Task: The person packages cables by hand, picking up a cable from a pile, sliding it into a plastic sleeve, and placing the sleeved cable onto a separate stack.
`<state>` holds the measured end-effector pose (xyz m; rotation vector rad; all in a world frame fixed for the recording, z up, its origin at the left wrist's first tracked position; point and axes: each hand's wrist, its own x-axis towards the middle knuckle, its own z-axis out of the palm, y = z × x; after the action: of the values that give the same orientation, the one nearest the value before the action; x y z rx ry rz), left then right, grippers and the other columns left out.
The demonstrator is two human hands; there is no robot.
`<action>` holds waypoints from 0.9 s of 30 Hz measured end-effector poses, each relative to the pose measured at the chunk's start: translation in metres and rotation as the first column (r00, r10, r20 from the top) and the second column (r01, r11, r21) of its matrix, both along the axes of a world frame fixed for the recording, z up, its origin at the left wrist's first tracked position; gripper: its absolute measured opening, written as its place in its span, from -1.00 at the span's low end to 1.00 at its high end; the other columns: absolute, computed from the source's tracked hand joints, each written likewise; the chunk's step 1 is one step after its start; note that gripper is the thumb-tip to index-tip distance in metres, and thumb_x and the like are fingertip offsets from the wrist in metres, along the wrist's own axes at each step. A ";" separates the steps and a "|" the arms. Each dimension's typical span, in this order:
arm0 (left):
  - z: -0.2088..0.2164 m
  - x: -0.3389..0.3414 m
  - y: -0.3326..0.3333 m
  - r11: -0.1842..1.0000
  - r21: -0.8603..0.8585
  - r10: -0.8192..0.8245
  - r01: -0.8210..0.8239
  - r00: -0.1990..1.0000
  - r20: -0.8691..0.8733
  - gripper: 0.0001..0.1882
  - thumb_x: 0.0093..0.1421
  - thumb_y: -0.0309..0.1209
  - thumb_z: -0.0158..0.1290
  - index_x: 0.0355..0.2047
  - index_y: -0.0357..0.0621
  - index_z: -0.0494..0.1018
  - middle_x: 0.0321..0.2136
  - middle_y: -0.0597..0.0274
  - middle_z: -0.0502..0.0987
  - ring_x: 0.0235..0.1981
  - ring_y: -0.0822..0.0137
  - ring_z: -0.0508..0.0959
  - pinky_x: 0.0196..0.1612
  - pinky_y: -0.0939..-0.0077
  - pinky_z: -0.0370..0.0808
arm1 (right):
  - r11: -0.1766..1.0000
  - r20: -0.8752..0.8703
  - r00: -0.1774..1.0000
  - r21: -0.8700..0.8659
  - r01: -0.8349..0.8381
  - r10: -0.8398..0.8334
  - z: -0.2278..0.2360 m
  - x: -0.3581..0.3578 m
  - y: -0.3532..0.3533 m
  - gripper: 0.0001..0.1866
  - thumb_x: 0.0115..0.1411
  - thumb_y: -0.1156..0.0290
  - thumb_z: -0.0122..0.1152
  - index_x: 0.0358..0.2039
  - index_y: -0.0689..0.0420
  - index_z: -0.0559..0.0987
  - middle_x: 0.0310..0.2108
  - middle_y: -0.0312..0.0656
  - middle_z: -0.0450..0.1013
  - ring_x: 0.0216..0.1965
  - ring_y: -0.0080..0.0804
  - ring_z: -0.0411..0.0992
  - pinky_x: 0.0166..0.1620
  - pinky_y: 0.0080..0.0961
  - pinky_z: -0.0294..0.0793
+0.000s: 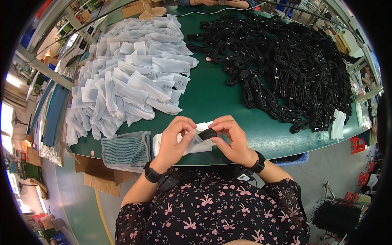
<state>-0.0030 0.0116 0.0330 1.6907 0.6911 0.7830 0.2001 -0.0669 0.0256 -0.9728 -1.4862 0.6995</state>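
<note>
Near the table's front edge, my left hand (175,142) pinches the mouth of a small whitish bag (197,139). A coiled black cable (208,134) is gripped by the fingers of my right hand (233,141), and its left end meets the bag's opening. How far the coil reaches inside is hidden by my fingers. Beneath both hands lie flat white bags (204,147) on the green table (192,102). Left of my left hand is a teal striped cloth (125,150), seemingly in a clear wrapper.
A large heap of stuffed white bags (130,83) covers the table's left side. Bundled black cables (281,73) are heaped on the right. One white bag (338,124) hangs at the right edge. Across the table are another person's hands (222,3). An opened cardboard box (102,173) stands below the left edge.
</note>
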 end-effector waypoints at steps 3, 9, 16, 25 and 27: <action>0.000 -0.007 0.007 1.000 -0.025 -0.001 0.002 0.999 0.040 -0.96 0.26 -0.54 0.04 -0.34 -0.22 0.40 -0.10 0.21 0.42 -0.16 0.42 0.42 -0.08 0.55 0.38 | 0.991 0.017 0.991 0.034 -0.130 0.130 0.002 0.001 0.007 -0.67 0.10 0.68 0.30 -0.12 0.24 0.46 -0.07 -0.07 0.40 -0.19 -0.45 0.39 -0.19 -0.58 0.44; 0.012 -0.010 0.007 0.988 -0.149 -0.018 0.050 0.978 0.210 -0.92 0.30 -0.47 0.02 -0.31 -0.23 0.40 -0.06 0.18 0.42 -0.10 0.41 0.43 -0.03 0.52 0.39 | 0.983 0.261 0.956 0.089 -0.163 0.135 0.016 -0.007 0.015 -0.63 0.08 0.68 0.27 -0.06 0.23 0.49 -0.03 -0.03 0.39 -0.29 -0.47 0.40 -0.26 -0.59 0.44; 0.044 -0.093 0.074 0.867 -0.356 0.442 -0.350 0.869 0.223 -0.79 0.36 -0.33 0.02 -0.26 -0.25 0.48 -0.36 0.30 0.54 -0.32 0.42 0.53 -0.17 0.58 0.46 | 0.929 0.492 0.799 0.061 0.365 -0.347 0.015 0.050 0.021 -0.62 0.08 0.58 0.33 -0.06 0.16 0.52 -0.05 -0.06 0.38 -0.39 -0.31 0.47 -0.35 -0.46 0.48; 0.035 -0.126 0.141 0.590 0.666 0.669 -0.457 0.739 -0.086 -0.73 0.29 -0.36 0.07 -0.07 -0.26 0.48 -0.10 0.20 0.52 -0.17 0.37 0.52 -0.17 0.50 0.46 | 0.610 0.957 0.011 0.175 0.773 -0.289 -0.019 0.128 0.017 -0.66 0.06 0.40 0.36 -0.20 0.27 0.49 -0.18 -0.05 0.37 -0.10 -0.06 0.38 -0.15 -0.26 0.47; 0.037 -0.089 0.094 0.794 0.544 0.471 -0.273 0.841 -0.267 -0.75 0.23 -0.45 0.10 -0.07 -0.18 0.49 -0.13 0.19 0.52 -0.19 0.36 0.53 -0.19 0.50 0.46 | 0.646 0.931 0.006 0.247 0.723 -0.364 -0.029 0.136 0.016 -0.69 0.07 0.41 0.34 -0.23 0.28 0.49 -0.21 -0.03 0.36 -0.13 -0.04 0.38 -0.16 -0.26 0.48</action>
<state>-0.0915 0.1052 0.0704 2.2440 1.2241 0.9685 0.3364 -0.0506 -0.0036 -2.3923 -1.7020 -0.4955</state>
